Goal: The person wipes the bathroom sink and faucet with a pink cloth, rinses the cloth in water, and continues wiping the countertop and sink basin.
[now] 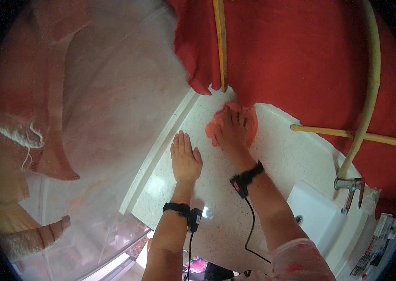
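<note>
On a white speckled countertop (221,196), my left hand (186,160) lies palm down with its fingers stretched out and nothing in them. Farther off and to its right, my right hand (232,133) presses on a crumpled orange-red cloth (252,122). The fingers bend over the cloth and hide part of it, with folds showing on both sides. Each wrist wears a black strap with a small cabled box.
Large red fabric (296,51) hangs over the counter's far side. A bamboo pole (373,75) and a shorter stick (322,131) cross at the right. Nearby are a metal faucet (347,185) and white sink (312,206). Translucent sheeting (109,84) spans the left.
</note>
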The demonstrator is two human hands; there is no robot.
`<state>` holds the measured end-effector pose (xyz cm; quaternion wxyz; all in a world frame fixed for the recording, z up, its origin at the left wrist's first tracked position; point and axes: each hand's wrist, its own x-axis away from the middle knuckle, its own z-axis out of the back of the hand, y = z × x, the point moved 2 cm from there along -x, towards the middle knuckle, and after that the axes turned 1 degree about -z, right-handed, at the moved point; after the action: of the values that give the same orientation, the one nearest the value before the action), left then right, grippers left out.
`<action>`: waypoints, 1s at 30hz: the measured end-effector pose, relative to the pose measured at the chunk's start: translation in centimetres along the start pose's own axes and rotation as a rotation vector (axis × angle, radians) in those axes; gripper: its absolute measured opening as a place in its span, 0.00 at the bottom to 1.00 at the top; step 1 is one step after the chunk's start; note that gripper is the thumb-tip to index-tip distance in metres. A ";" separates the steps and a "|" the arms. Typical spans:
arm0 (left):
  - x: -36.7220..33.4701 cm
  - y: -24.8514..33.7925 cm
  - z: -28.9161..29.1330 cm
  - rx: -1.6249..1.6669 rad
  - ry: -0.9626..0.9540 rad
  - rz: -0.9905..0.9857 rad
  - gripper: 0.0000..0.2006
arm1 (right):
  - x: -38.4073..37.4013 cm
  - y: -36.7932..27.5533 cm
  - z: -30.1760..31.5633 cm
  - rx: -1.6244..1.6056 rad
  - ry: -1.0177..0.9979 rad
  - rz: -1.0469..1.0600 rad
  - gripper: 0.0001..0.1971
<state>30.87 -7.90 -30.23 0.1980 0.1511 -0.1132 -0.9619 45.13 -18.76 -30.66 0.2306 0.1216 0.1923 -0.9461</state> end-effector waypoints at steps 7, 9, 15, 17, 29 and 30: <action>-0.2 0.2 -0.4 0.024 -0.027 0.007 0.27 | -3.1 1.3 -0.6 -0.113 -0.090 -0.083 0.29; 0.3 -0.7 0.1 0.014 -0.025 0.022 0.27 | 0.0 -0.1 0.1 -0.080 -0.125 -0.067 0.30; 0.1 0.1 0.1 0.002 -0.021 -0.004 0.27 | 0.5 1.3 0.9 0.040 -0.059 -0.047 0.32; -0.1 0.6 0.0 0.009 -0.021 -0.013 0.26 | -1.7 2.4 1.1 0.038 -0.016 -0.060 0.32; 0.2 -0.1 -0.2 -0.018 0.004 -0.006 0.26 | 4.7 4.5 2.5 0.142 -0.212 -0.087 0.30; 0.0 0.2 -0.2 0.005 0.005 -0.013 0.26 | 3.2 5.2 2.6 0.144 -0.212 -0.090 0.30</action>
<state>30.98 -8.11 -30.41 0.1915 0.1545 -0.1141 -0.9625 44.50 -25.33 -30.94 0.1976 0.0286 0.1037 -0.9744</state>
